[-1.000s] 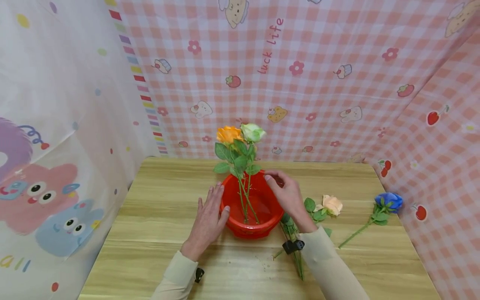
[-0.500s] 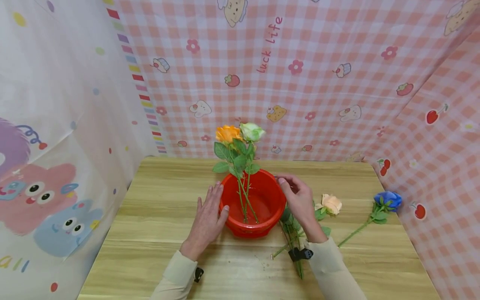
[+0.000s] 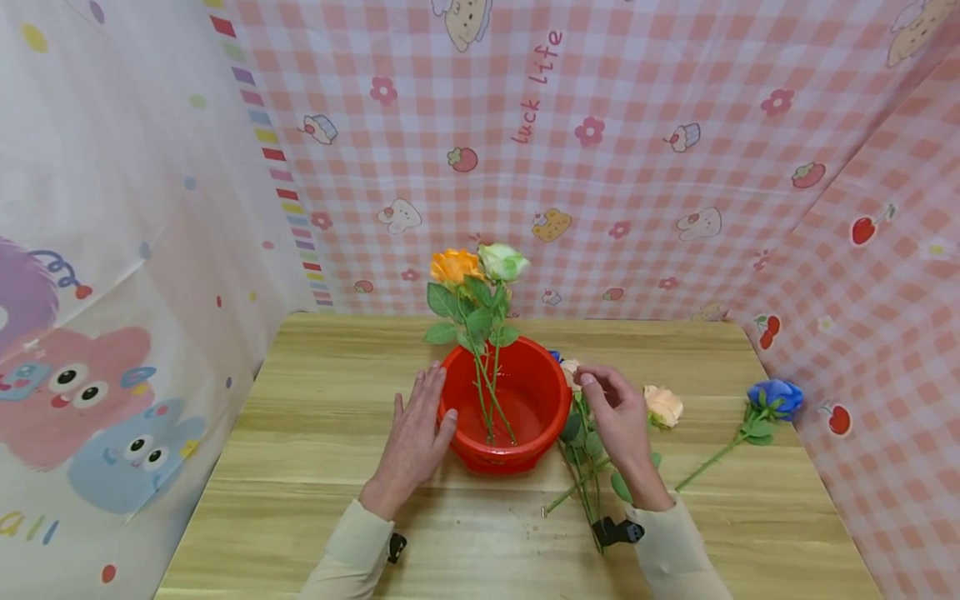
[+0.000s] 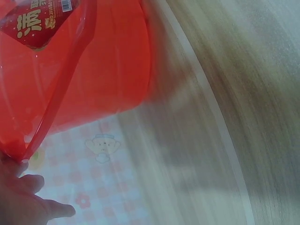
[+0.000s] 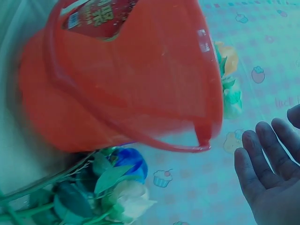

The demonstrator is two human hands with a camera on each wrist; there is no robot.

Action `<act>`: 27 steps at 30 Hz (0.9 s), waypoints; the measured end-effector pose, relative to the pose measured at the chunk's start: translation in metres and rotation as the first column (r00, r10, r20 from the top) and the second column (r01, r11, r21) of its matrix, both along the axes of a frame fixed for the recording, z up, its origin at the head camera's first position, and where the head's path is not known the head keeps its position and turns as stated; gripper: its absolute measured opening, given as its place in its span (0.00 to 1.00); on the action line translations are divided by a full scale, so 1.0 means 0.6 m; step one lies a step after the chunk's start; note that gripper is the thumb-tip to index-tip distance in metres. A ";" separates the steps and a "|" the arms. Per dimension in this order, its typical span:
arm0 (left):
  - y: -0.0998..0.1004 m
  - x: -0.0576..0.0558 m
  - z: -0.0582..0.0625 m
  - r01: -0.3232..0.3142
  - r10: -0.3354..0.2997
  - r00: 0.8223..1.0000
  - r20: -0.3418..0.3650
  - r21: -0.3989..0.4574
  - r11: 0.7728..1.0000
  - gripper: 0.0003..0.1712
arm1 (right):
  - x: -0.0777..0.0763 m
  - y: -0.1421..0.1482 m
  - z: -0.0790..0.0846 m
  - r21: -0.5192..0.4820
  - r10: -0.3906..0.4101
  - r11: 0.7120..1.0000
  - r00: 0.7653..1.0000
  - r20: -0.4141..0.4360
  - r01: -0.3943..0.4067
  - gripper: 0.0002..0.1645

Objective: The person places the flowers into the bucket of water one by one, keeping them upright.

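Note:
A red plastic bucket stands mid-table, holding an orange rose and a pale green-white rose whose stems lean inside it. My left hand rests against the bucket's left side, fingers extended. To the right of the bucket, my right hand hovers over several roses lying on the table, its fingers loosely bent around nothing. The right wrist view shows that hand apart from the rim, with a blue rose and a cream rose below the bucket's handle.
A peach rose lies right of my right hand. Farther right, one blue rose lies alone near the edge of the wooden table. Bits of debris dot the wood in front of the bucket. Patterned cloth hangs behind.
My right hand has left the bucket's right rim and moved right and toward me, over the lying roses, uncovering some blooms. The left hand has stayed against the bucket.

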State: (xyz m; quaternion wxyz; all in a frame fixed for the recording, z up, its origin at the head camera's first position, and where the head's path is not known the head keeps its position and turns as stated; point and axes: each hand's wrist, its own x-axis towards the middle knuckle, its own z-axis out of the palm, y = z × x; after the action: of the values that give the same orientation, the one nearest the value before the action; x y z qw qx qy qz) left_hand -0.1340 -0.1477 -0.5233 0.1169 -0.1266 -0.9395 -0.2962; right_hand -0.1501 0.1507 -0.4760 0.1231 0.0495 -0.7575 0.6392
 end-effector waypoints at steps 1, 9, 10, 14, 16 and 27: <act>0.000 0.000 0.000 -0.001 0.001 1.000 -0.002 0.000 1.000 0.36 | 0.002 0.002 -0.003 -0.003 -0.002 1.000 1.000 0.003 0.002 0.16; 0.001 -0.001 -0.002 0.000 0.000 1.000 -0.021 0.000 1.000 0.36 | 0.019 0.019 -0.032 0.013 -0.016 1.000 0.998 0.055 0.015 0.17; 0.001 -0.001 -0.001 0.000 0.000 1.000 -0.018 0.001 1.000 0.36 | 0.020 0.020 -0.037 0.017 -0.019 1.000 0.998 0.063 0.018 0.17; 0.001 -0.001 -0.001 0.000 0.000 1.000 -0.008 0.002 1.000 0.36 | 0.027 0.024 -0.055 0.028 -0.020 0.999 0.995 0.095 0.017 0.17; 0.001 -0.001 0.000 0.000 0.000 1.000 -0.004 0.004 1.000 0.36 | 0.030 0.026 -0.063 0.032 -0.015 0.999 0.994 0.111 0.012 0.17; 0.002 -0.001 0.001 0.000 0.000 1.000 -0.006 0.013 1.000 0.36 | 0.040 0.028 -0.098 0.128 -0.023 0.992 0.981 0.191 -0.001 0.17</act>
State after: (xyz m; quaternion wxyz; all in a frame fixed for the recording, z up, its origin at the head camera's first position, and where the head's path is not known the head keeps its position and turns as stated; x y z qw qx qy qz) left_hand -0.1344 -0.1467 -0.5228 0.1206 -0.1267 -0.9372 -0.3019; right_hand -0.1261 0.1672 -0.5345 0.0498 -0.0088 -0.8053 0.5907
